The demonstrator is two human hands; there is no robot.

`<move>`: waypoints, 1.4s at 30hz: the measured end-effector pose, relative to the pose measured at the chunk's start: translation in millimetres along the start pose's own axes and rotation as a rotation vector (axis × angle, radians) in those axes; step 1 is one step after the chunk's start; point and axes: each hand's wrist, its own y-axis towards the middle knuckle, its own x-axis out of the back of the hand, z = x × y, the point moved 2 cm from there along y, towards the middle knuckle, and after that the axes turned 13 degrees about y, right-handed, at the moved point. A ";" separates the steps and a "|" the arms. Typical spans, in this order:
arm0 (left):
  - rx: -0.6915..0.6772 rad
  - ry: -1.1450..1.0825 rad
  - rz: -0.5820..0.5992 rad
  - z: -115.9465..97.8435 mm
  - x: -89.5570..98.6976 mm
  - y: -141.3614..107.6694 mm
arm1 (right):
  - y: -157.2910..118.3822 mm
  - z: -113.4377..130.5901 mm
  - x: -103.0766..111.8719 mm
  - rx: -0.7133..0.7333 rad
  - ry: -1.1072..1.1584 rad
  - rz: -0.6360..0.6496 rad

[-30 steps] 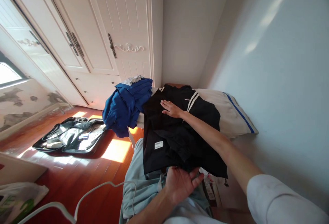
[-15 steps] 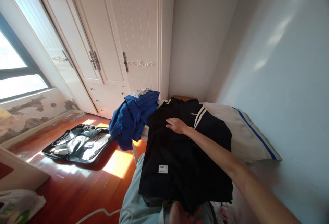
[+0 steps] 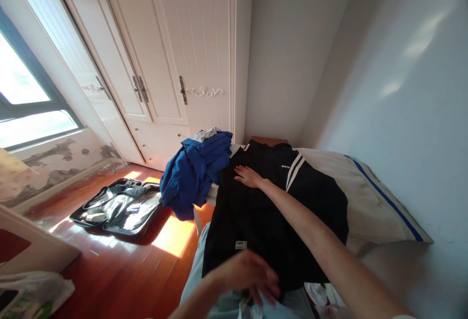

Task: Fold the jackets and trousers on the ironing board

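A black top (image 3: pixel 252 216) with white stripes and a small white label is spread out in front of me, its lower edge over my lap. My right hand (image 3: pixel 248 176) lies flat on its upper left part, fingers extended. Near the lower edge hovers my left hand (image 3: pixel 250 272), somewhat blurred, with its fingers apart and no item seen in them. Whether it touches the cloth I cannot tell. Beyond the top's left side hangs a heap of blue clothing (image 3: pixel 195 172).
An open suitcase (image 3: pixel 120 207) lies on the wooden floor at left. A white wardrobe (image 3: pixel 204 31) stands ahead. A beige cushion (image 3: pixel 369 197) with a blue stripe is at right by the wall. A plastic bag (image 3: pixel 32 292) sits at lower left.
My left hand has risen from the bottom edge to over the top's lower part. My right hand stays on the cloth. The view has shifted slightly left.
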 end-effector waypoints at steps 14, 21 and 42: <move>-0.282 1.999 -0.437 -199.0 146.0 153.8 | -57.0 45.7 -10.9 0.296 -0.155 -0.017; -0.215 2.218 -0.388 -190.3 159.3 166.3 | -146.0 53.8 -80.9 0.419 -0.280 0.061; -0.086 2.316 -0.374 -191.8 154.7 164.7 | -164.6 83.6 -8.5 0.251 0.211 0.020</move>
